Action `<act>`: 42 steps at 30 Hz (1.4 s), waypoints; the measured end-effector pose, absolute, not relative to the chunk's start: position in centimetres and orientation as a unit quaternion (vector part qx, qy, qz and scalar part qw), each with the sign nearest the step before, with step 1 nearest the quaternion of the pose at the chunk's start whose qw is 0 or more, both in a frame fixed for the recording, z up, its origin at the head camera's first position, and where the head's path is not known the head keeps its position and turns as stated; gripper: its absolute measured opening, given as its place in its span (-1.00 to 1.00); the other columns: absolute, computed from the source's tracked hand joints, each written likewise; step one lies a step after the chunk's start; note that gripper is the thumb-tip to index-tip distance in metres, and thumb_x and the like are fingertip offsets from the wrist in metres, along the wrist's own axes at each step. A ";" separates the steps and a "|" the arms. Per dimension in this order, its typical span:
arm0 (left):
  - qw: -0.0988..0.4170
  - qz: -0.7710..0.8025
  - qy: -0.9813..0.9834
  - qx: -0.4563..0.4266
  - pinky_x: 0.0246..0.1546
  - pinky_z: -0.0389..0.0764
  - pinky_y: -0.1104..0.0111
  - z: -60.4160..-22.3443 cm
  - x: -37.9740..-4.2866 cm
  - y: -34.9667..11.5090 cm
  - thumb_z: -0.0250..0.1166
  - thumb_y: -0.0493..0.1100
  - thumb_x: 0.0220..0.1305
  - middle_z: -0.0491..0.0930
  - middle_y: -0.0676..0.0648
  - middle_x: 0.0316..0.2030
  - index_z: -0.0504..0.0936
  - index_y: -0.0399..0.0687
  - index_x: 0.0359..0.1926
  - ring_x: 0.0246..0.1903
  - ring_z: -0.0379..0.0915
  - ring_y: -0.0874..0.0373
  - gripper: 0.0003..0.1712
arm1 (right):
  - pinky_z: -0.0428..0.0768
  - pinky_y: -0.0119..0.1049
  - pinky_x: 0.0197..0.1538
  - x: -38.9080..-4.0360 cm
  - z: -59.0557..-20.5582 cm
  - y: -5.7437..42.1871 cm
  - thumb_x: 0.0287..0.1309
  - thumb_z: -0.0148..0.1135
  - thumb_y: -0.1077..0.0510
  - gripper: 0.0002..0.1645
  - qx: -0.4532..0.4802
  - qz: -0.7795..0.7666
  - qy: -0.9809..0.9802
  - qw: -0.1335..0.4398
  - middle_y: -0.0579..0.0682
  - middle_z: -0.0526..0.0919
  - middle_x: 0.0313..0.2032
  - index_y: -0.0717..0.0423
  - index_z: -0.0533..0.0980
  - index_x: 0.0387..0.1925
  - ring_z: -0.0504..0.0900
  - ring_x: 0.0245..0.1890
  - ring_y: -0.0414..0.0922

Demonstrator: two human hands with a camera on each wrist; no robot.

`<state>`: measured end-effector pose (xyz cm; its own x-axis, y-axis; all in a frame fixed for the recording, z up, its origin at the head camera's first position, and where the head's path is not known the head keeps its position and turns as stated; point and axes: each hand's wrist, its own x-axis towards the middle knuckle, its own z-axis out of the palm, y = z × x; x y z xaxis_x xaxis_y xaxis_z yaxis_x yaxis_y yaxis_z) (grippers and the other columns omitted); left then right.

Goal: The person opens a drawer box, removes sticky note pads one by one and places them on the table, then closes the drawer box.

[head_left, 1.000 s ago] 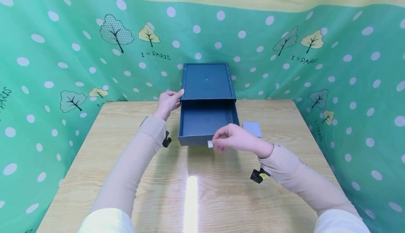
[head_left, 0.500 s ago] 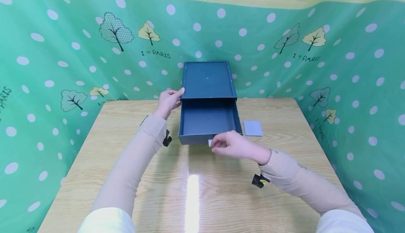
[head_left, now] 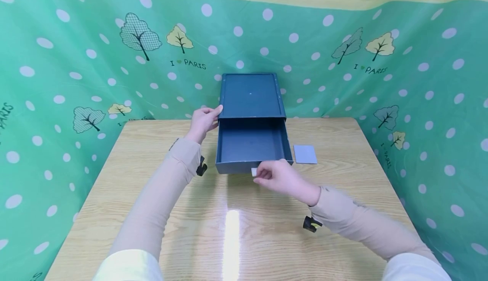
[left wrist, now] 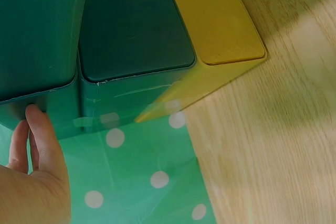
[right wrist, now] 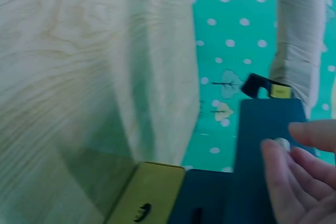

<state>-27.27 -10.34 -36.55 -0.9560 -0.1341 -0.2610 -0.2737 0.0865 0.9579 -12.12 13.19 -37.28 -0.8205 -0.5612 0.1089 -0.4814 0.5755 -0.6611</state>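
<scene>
A dark blue-green drawer unit (head_left: 250,96) stands against the cloth at the table's back. Its top drawer (head_left: 233,169) is pulled well out. My left hand (head_left: 203,122) rests on the unit's left side near the front corner, and its mostly straight fingers touch the side wall in the left wrist view. At the drawer's front, my right hand (head_left: 284,179) has curled fingers and thumb around a small white knob (right wrist: 283,144), partly hidden by them. Below the top drawer are another dark drawer (left wrist: 136,30) and a yellow drawer (left wrist: 226,24).
A pale blue-grey square (head_left: 305,154) lies flat on the wooden table (head_left: 152,213), right of the drawer. Green dotted cloth (head_left: 312,77) hangs behind and at both sides. The lower drawers carry black handles, such as the yellow drawer's handle (right wrist: 142,212).
My right hand shifts slightly lower at the drawer front, and its wrist drops a little. The left hand stays on the unit's side. The drawer remains pulled out.
</scene>
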 end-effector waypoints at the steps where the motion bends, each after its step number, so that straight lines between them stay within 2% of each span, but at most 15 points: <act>1: 0.053 0.661 0.735 -0.138 0.09 0.59 0.24 -36.5 -27.3 -10.3 0.29 0.03 0.23 0.42 0.02 -0.24 0.50 -0.12 -0.33 -0.24 0.41 0.19 -0.69 | 0.61 -0.56 -0.36 -12.0 -37.6 13.1 0.06 0.35 0.24 -0.91 -0.291 -0.356 0.887 0.041 -0.05 0.68 -0.46 0.14 0.56 -0.43 0.63 -0.46 -0.26; 11: 0.054 0.661 0.735 -0.142 0.09 0.60 0.24 -36.6 -27.3 -10.3 0.29 0.04 0.23 0.45 0.00 -0.18 0.51 -0.13 -0.31 -0.21 0.44 0.18 -0.68 | 0.65 -0.52 -0.37 -11.4 -38.9 12.8 -0.03 0.41 0.29 -0.84 -0.294 -0.363 0.882 -0.068 -0.01 0.67 -0.48 0.17 0.54 -0.45 0.64 -0.46 -0.20; 16: 0.053 0.661 0.735 -0.141 0.09 0.60 0.24 -36.6 -27.3 -10.3 0.29 0.04 0.23 0.45 0.00 -0.15 0.51 -0.13 -0.31 -0.20 0.44 0.17 -0.69 | 0.62 -0.57 -0.40 -11.4 -39.1 12.7 -0.04 0.42 0.30 -0.85 -0.295 -0.356 0.882 -0.089 0.00 0.68 -0.49 0.18 0.55 -0.44 0.65 -0.48 -0.20; 25: 0.049 0.659 0.738 -0.139 0.09 0.60 0.24 -36.6 -27.2 -10.3 0.29 0.05 0.23 0.46 -0.05 -0.07 0.52 -0.12 -0.31 -0.15 0.45 0.15 -0.69 | 0.60 -0.56 -0.43 -11.5 -40.2 12.7 -0.01 0.41 0.25 -0.90 -0.244 -0.392 0.886 -0.051 -0.01 0.69 -0.49 0.18 0.62 -0.42 0.62 -0.52 -0.25; 30: 0.046 0.660 0.738 -0.136 0.09 0.60 0.24 -36.6 -27.2 -10.2 0.29 0.04 0.23 0.44 -0.02 -0.15 0.51 -0.13 -0.32 -0.17 0.43 0.15 -0.68 | 0.63 -0.49 -0.42 -11.3 -40.7 12.7 0.00 0.40 0.25 -0.91 -0.199 -0.455 0.868 -0.025 0.00 0.70 -0.47 0.17 0.63 -0.40 0.62 -0.51 -0.24; 40: 0.046 0.660 0.737 -0.136 0.08 0.60 0.24 -36.6 -27.2 -10.2 0.30 0.05 0.22 0.44 -0.01 -0.16 0.51 -0.12 -0.33 -0.16 0.44 0.14 -0.67 | 0.71 -0.35 -0.36 -11.3 -41.4 12.7 0.07 0.33 0.31 -0.85 -0.135 -0.582 0.800 0.050 0.23 0.70 -0.40 0.36 0.62 -0.31 0.67 -0.50 -0.17; 42: 0.046 0.660 0.737 -0.136 0.09 0.60 0.24 -36.6 -27.1 -10.2 0.30 0.05 0.22 0.43 0.00 -0.16 0.51 -0.12 -0.33 -0.17 0.43 0.14 -0.68 | 0.73 -0.24 -0.31 -11.4 -41.5 12.7 0.08 0.31 0.33 -0.82 -0.121 -0.609 0.781 0.066 0.27 0.70 -0.38 0.41 0.61 -0.29 0.68 -0.50 -0.19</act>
<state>-27.15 -10.22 -36.58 -0.9588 -0.1395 -0.2477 -0.2614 0.0905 0.9610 -11.36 12.73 -41.50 -0.9621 -0.2691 0.0438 -0.1078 0.2280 -0.9677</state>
